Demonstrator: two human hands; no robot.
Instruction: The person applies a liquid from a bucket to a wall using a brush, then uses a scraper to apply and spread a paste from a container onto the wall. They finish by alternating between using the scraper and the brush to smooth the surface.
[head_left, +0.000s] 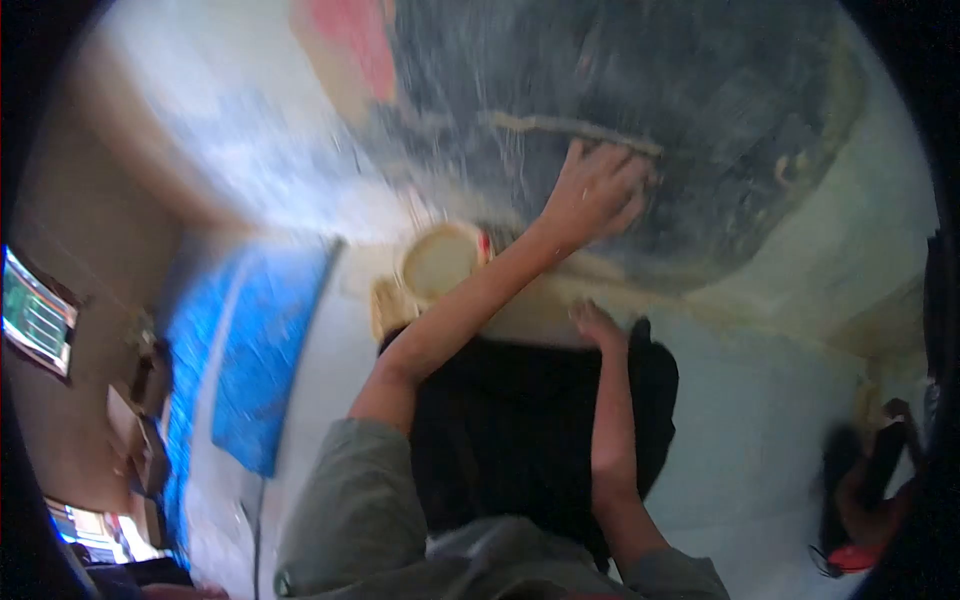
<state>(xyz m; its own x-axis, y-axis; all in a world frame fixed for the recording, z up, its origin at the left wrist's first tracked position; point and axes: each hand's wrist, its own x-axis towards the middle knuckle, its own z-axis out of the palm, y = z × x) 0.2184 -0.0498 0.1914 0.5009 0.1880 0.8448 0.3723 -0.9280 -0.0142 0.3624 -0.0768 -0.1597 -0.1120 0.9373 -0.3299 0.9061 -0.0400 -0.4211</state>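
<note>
One broad charcoal-grey patch [640,70], blotchy and streaked paler, covers part of the pale surface [230,110] ahead. Over it, the left hand [598,192] has bent fingers, any pinch unclear; the right hand's [597,324], blurred, I cannot tell.

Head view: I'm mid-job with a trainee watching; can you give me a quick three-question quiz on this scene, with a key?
1. Which hand is over the dark patch?
2. True or false: in the picture, the round container is to the right of the blue sheet.
3. The cloth over the legs is: A white; B black; C red.

Key: 1 the left hand; 2 true; 3 B.
</note>
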